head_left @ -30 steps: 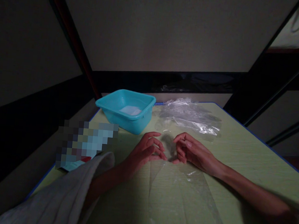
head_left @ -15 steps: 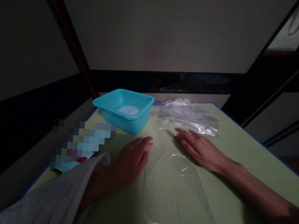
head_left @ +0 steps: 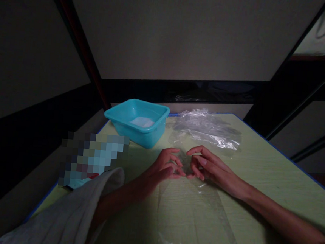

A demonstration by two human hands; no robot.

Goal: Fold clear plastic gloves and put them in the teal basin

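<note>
Lying at the left of the frame, a pixelated item (head_left: 102,158) shows pale blue on a yellow-green counter (head_left: 263,165), its near end partly hidden by a light sleeve (head_left: 69,212). A turquoise basin (head_left: 149,138) holding a white item (head_left: 142,121) stands upper left of centre. The left hand (head_left: 164,167) bends its fingers over the far part of a clear plastic sheet (head_left: 183,215), whose long axis runs from the bottom edge up to centre. Crumpled clear plastic (head_left: 207,128) lies beyond. The right hand (head_left: 214,171) curls its fingers; whether either hand grips the sheet cannot be told. Half a second earlier, both hands lay flatter and farther apart.
</note>
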